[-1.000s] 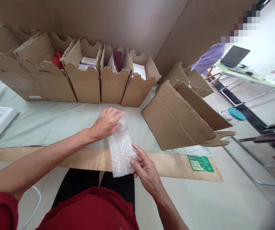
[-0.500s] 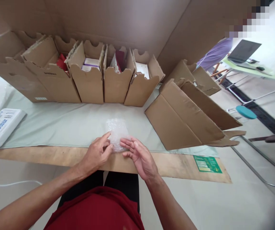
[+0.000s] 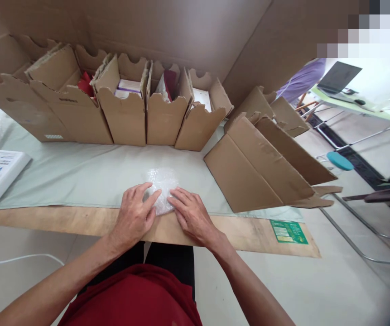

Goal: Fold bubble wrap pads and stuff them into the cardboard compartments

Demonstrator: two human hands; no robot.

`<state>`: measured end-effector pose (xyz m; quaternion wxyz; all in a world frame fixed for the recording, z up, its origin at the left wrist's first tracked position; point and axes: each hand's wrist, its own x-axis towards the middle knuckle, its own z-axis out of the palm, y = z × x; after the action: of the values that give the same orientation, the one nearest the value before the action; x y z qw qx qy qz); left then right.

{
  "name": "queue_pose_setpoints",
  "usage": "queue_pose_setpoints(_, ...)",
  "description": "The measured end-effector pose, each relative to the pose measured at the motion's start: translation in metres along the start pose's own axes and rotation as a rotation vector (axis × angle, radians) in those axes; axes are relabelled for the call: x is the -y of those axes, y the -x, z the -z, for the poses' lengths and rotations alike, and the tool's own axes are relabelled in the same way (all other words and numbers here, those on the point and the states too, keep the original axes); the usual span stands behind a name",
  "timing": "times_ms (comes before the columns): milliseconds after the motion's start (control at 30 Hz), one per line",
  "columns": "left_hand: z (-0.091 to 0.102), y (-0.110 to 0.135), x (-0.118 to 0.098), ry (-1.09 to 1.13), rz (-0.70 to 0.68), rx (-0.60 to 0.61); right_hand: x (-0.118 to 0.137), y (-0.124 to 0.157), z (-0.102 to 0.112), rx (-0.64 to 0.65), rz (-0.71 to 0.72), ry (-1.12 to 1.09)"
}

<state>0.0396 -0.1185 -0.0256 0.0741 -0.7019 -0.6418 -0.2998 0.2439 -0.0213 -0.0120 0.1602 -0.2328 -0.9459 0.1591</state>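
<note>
A small sheet or pouch of clear bubble wrap [image 3: 162,181] lies flat at the table's front edge, between my two hands. My left hand [image 3: 135,208] is at its left side, thumb and fingers apart, with the fingertips touching the plastic. On the right edge rest the outstretched fingers of my right hand [image 3: 191,213], palm down. Neither hand is closed around anything. Whether something lies inside the bubble wrap, I cannot tell.
Several open cardboard bins [image 3: 128,120] stand in a row at the back, some holding boxes and packets. Another cardboard bin [image 3: 259,163] sits tilted at the right. A white device [image 3: 2,174] is at the left. Beyond are a laptop [image 3: 339,79] and a person in purple [image 3: 300,81].
My right hand has turned from palm sideways to palm down, its fingers now on the bubble wrap. The left hand has spread its thumb and fingers along the other side.
</note>
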Motion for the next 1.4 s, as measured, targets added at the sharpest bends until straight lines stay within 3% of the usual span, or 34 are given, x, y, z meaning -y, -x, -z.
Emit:
queue_pose_setpoints(167,0.018,0.002,-0.005,0.272,-0.127,0.123,0.004,-0.006,0.017,0.018,-0.020,-0.091)
queue_pose_setpoints(267,0.020,-0.004,0.000,0.402,0.037,0.172,0.007,-0.005,0.027,0.017,-0.165,-0.242)
queue_pose_setpoints(333,0.016,-0.012,0.005,0.408,0.184,0.210,0.005,-0.005,0.028,-0.055,-0.261,-0.281)
queue_pose_setpoints(467,0.004,-0.026,0.015,0.192,0.251,0.218,-0.001,-0.013,0.021,-0.165,-0.274,-0.193)
queue_pose_setpoints(667,-0.007,-0.021,0.019,-0.099,0.190,0.170,-0.002,-0.042,0.015,0.131,-0.264,-0.003)
queue_pose_setpoints(767,-0.007,-0.020,0.023,-0.076,0.168,0.197,-0.001,-0.049,0.015,0.186,-0.252,-0.058)
queue_pose_setpoints(900,0.000,-0.029,0.026,0.110,0.153,0.277,0.004,-0.035,0.022,0.206,-0.240,-0.141)
queue_pose_setpoints(1033,0.010,-0.042,0.006,0.380,0.164,0.426,0.018,-0.012,0.047,0.091,-0.215,-0.099)
queue_pose_setpoints(1100,0.014,-0.048,-0.011,0.429,0.117,0.438,0.024,-0.004,0.064,0.015,-0.164,-0.071)
queue_pose_setpoints(1267,0.023,-0.073,-0.047,0.441,-0.201,0.285,0.026,0.018,0.101,0.084,-0.180,0.003)
queue_pose_setpoints(1400,0.037,-0.121,-0.070,0.493,-0.360,0.180,0.020,0.059,0.137,-0.112,-0.240,-0.080)
